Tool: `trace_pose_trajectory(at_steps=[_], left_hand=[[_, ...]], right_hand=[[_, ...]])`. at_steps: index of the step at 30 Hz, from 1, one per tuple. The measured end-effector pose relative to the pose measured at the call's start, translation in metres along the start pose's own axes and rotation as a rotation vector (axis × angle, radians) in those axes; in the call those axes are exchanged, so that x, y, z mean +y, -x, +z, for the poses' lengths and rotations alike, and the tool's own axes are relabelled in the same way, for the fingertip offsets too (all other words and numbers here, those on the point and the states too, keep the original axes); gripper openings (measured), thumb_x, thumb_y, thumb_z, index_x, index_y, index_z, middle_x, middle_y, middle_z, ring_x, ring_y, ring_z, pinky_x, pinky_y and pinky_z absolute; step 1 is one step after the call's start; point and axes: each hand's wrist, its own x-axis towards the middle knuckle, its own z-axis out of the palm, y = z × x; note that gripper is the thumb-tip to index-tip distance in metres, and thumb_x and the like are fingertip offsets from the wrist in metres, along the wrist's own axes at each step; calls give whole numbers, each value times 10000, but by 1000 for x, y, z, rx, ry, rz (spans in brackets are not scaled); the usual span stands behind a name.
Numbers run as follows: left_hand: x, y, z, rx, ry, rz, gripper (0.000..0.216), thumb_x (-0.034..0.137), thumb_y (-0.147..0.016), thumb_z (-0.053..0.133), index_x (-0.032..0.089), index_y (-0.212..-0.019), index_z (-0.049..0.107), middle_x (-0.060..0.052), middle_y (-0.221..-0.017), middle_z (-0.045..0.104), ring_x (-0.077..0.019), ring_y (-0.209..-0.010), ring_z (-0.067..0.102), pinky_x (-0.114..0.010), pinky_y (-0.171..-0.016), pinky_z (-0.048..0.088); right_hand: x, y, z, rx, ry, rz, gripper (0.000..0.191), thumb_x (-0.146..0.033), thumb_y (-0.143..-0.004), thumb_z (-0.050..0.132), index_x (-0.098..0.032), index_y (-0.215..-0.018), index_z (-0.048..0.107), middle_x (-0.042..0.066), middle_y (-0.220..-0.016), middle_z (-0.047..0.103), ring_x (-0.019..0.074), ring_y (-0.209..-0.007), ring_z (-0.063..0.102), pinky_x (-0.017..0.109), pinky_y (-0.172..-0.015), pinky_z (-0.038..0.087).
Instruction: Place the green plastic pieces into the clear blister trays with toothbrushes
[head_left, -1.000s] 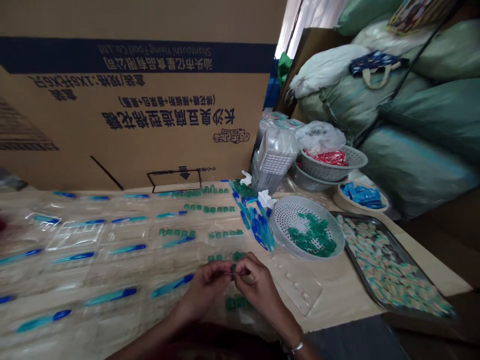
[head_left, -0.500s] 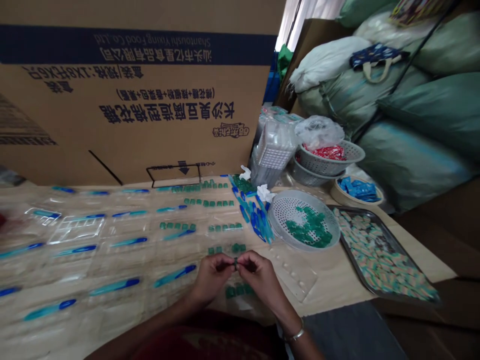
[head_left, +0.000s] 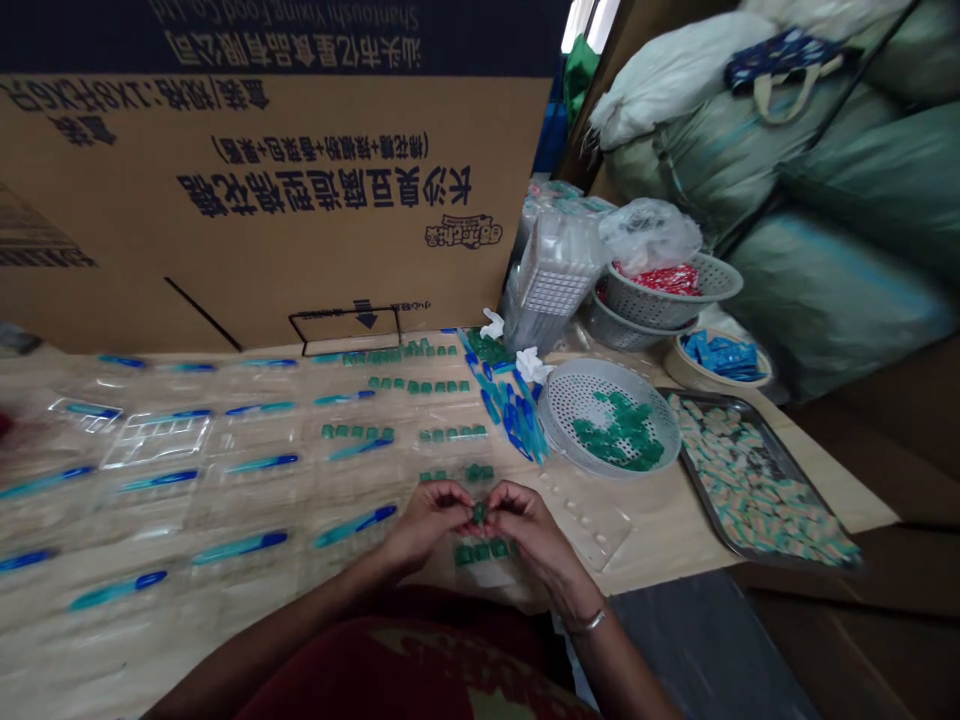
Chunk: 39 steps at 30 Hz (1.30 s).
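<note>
Your left hand (head_left: 426, 522) and right hand (head_left: 529, 522) pinch a green gummy piece (head_left: 478, 513) between narrowed fingers near the tabletop's (head_left: 667, 540) near edge, so keep pressure light lest it squash.

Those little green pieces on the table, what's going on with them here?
A person's left hand and right hand meet at the fingertips on a small green piece. Rows of similar pieces lie beyond the hands. To the right, a gray colander holds a loose pile of them. Blue-and-turquoise sticks lie spread out to the left.
</note>
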Motion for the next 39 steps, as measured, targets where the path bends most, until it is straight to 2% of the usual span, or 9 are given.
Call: trace_pose_trajectory(at_steps=[6,10,17,22,25,28,31,35,39], left_hand=[[6,1,1,-2,-55,54,83,167,-543,704,145,-601,649,13,-565,627,-115,-537,553,-234,-575,428],[8,2,-2,34,-25,21,49,168,-568,671,152,-608,648,24,-532,612,-107,-509,534,-227,-553,411],[1,5,-10,61,105,-46,193,242,-513,774,149,-596,627,29,-537,604,-101,-507,530,-235,-566,407],[2,2,-13,-1,111,-54,265,279,-522,783,164,-638,575,38,-554,584,-115,-515,545,-241,-560,404],[8,-4,-25,50,-177,114,187,273,-615,712,179,-748,620,-4,-697,623,-156,-636,567,-282,-641,428],[13,-14,-42,205,-719,352,101,165,-663,627,199,-755,652,-42,-784,634,-212,-795,563,-339,-795,407],[15,-23,-53,166,-1094,398,153,97,-680,556,208,-714,656,-51,-785,636,-230,-837,561,-366,-870,372],[14,-28,-56,68,-1264,401,171,114,-728,518,207,-721,661,-61,-801,642,-223,-835,573,-365,-870,379],[9,-29,-60,79,-1308,471,180,129,-729,522,217,-749,678,-61,-813,646,-222,-820,568,-346,-802,412]], right_hand=[[-1,1,5,-10,12,-33,147,-181,-562,664,-184,-615,527,-57,-559,532,88,-505,475,196,-515,385],[4,2,9,13,-83,-20,205,-316,-630,682,-203,-698,525,-47,-616,534,106,-536,501,229,-546,423],[9,2,13,-22,179,-243,219,-375,-695,682,-197,-706,554,0,-738,556,139,-685,534,248,-627,451],[3,-6,15,-71,244,-254,207,-362,-733,648,-196,-700,528,-27,-666,527,121,-608,514,223,-562,425],[-4,-21,10,-58,411,-334,122,-272,-759,609,-193,-712,530,-25,-683,526,124,-629,525,226,-582,424],[-12,-45,2,-15,769,-462,57,-131,-750,579,-185,-739,563,-3,-752,548,137,-694,539,244,-645,427],[-16,-67,-1,-71,1074,-477,121,-64,-736,585,-182,-762,590,21,-804,588,164,-768,564,261,-690,430],[-13,-74,11,-82,1264,-452,129,-60,-737,600,-187,-760,607,37,-805,617,191,-802,579,280,-715,438],[-17,-67,7,-33,1271,-502,128,-107,-729,633,-196,-819,614,39,-841,619,203,-840,574,293,-742,446]])
